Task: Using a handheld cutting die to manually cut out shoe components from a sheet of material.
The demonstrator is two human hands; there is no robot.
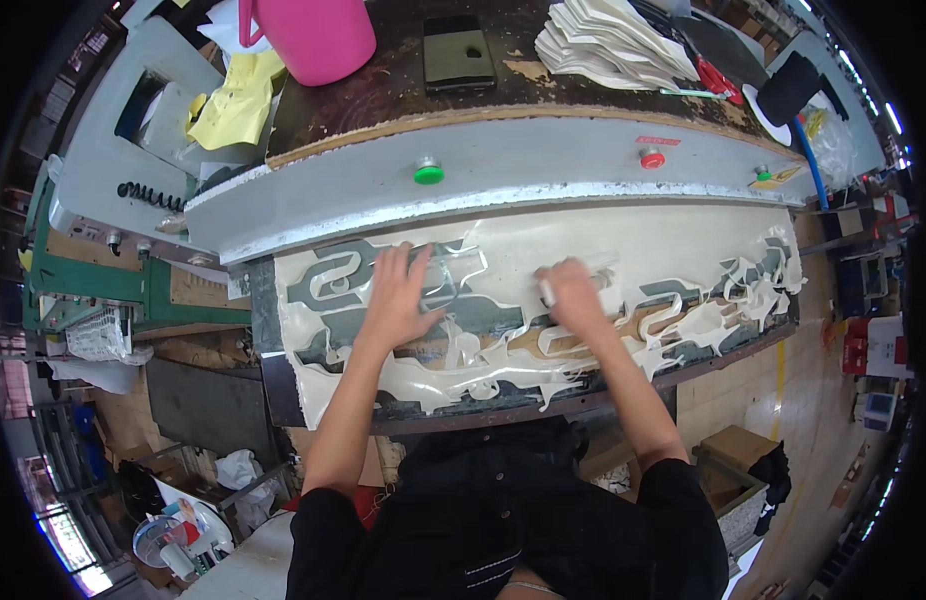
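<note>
A cream-white sheet of leather-like material [663, 235] covers the press bed, its near half cut into ragged strips and holes. My left hand [395, 295] lies on the cut part with its fingers stretched out. Beside its fingertips is a thin-edged outline shape, apparently a cutting die [455, 272]; whether I touch it cannot be told. My right hand [571, 297] is closed around a small whitish piece [548, 292], mostly hidden by the fingers. Another pale piece [610, 290] shows just right of that hand, slightly blurred.
Behind the sheet runs a grey press beam [543, 165] with a green button [429, 172] and a red button [652, 158]. On top are a pink jug [318, 40], a phone [458, 55] and stacked white cut pieces [613, 45]. Cardboard boxes [738, 447] stand lower right.
</note>
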